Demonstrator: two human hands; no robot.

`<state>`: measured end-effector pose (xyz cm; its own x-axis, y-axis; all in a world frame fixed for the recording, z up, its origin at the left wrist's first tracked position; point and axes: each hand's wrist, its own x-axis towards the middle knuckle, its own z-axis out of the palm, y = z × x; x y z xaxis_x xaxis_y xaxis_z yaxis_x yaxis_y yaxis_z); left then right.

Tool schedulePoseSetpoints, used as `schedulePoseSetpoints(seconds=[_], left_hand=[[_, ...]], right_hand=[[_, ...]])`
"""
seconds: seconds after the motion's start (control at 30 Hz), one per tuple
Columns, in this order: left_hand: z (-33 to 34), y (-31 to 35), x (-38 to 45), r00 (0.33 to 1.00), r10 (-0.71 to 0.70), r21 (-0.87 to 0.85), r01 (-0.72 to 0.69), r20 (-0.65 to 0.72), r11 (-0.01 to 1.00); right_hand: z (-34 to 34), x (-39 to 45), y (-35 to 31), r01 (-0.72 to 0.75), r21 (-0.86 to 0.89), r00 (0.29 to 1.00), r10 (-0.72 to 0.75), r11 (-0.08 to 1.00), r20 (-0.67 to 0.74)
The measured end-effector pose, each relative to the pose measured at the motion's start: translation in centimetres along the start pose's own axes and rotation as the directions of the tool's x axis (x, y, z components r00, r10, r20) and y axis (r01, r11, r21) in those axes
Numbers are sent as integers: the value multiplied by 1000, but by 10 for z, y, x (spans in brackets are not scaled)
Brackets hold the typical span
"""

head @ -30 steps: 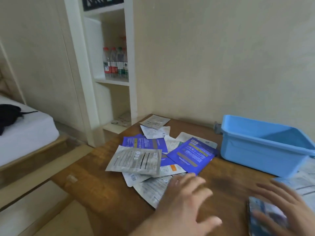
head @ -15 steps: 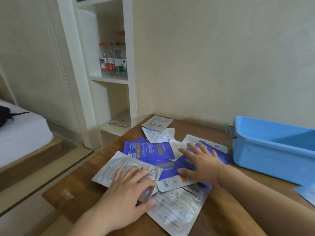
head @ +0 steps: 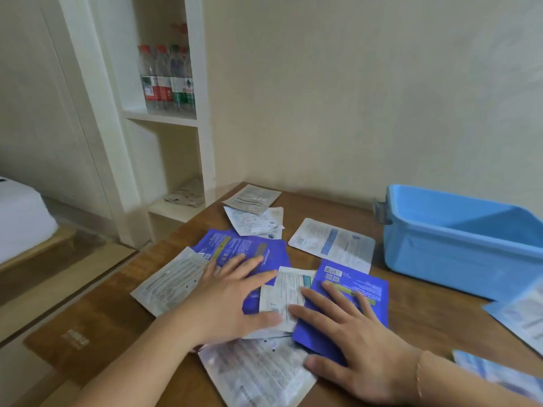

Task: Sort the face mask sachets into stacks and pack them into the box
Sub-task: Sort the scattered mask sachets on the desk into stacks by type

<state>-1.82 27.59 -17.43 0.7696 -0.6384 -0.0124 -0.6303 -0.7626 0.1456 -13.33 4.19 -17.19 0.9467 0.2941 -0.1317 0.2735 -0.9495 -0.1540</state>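
Observation:
Several face mask sachets lie scattered on the wooden table. My left hand lies flat with spread fingers on a purple sachet and a grey-white sachet. My right hand presses flat on another purple sachet, its thumb at that sachet's near edge. A small white sachet sits between the two hands. A large silver sachet lies nearest me. The blue plastic box stands at the right, and what I can see of its inside holds nothing.
A white sachet lies alone near the box, and two more sachets sit at the table's far corner. More sachets lie at the right edge. A white shelf with bottles stands beyond the table on the left.
My right hand has slid a purple sachet toward me and to the right, uncovering a white sachet near the box. My left hand has shifted right onto the purple sachet.

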Motion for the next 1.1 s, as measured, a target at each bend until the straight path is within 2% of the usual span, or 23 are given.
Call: schedulePoseSetpoints(seconds=[0.13, 0.27, 0.33, 0.43, 0.47, 0.53, 0.6, 0.7, 0.83, 0.9, 1.0, 1.1], left_hand=[[4, -17, 2, 998, 24, 84, -28, 55, 996], [-4, -30, -3, 997, 24, 74, -30, 71, 997], [-7, -23, -5, 992, 126, 70, -128, 34, 989], [-13, 0, -6, 945, 327, 91, -328, 22, 940], [-14, 9, -7, 926, 376, 102, -376, 21, 921], [-16, 27, -9, 871, 488, 188, -471, -56, 862], [-16, 41, -11, 777, 609, 336, -537, -162, 774], [-13, 50, -20, 650, 723, 485, -566, -236, 667], [-10, 57, -50, 528, 824, 546, -636, -208, 545], [-7, 65, -64, 516, 836, 538, -658, -186, 527], [-1, 75, -73, 539, 829, 561, -645, -148, 519], [3, 78, -76, 542, 828, 585, -628, -144, 513]], right_hand=[[-1, -13, 7, 56, -28, 998, -56, 998, -1], [-5, -19, 19, 111, -71, 993, -114, 991, -40], [-6, -16, 19, 153, -75, 985, -158, 985, -74], [-4, -12, 23, 198, 5, 976, -197, 980, -89], [-4, -12, 26, 177, 32, 979, -173, 984, -104], [-2, -15, 39, 35, 63, 990, -26, 997, -140], [-1, -18, 53, -124, 108, 984, 136, 986, -114], [-2, -13, 66, -159, 133, 985, 165, 978, -40], [-2, 31, 64, -212, 111, 976, 216, 971, -29], [-3, 59, 56, -254, 117, 963, 263, 960, -65], [-8, 85, 48, -281, 138, 952, 294, 950, -90], [-14, 77, 46, -233, 238, 950, 273, 943, -152]])
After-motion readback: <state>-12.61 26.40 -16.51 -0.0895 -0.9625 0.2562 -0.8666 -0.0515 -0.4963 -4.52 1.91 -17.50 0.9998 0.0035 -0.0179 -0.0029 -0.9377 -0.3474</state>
